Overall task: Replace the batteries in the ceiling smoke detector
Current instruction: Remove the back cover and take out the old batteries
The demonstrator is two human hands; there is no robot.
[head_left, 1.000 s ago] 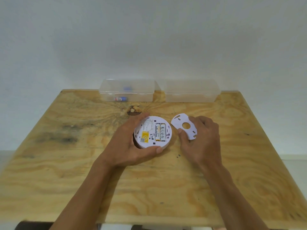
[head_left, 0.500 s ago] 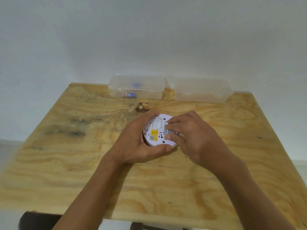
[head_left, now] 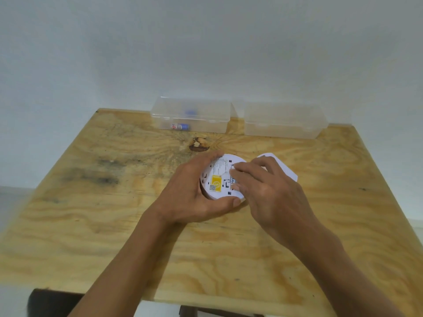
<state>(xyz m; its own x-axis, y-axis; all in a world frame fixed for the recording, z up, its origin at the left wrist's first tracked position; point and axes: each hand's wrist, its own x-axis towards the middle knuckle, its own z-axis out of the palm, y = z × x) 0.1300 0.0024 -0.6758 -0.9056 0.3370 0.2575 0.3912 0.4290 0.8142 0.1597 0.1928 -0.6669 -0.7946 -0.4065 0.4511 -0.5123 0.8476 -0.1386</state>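
A round white smoke detector (head_left: 218,177) lies back-up on the wooden table (head_left: 109,225), showing a yellow label. My left hand (head_left: 190,199) wraps around its left and near rim and holds it steady. My right hand (head_left: 269,191) reaches over the right side of the detector, its thumb and forefinger pinched on a battery (head_left: 234,180) in the open bay; the fingers hide most of the bay. The white cover plate (head_left: 287,169) lies on the table just right of the detector, partly behind my right hand.
Two clear plastic boxes stand at the table's far edge against the wall. The left box (head_left: 206,110) holds a blue-and-red battery (head_left: 180,126); the right box (head_left: 283,121) looks empty. A dark knot (head_left: 198,144) marks the wood beyond the detector.
My right hand set the cover plate down to the right and moved left onto the detector's battery bay. The left hand kept its hold. The view has shifted closer.
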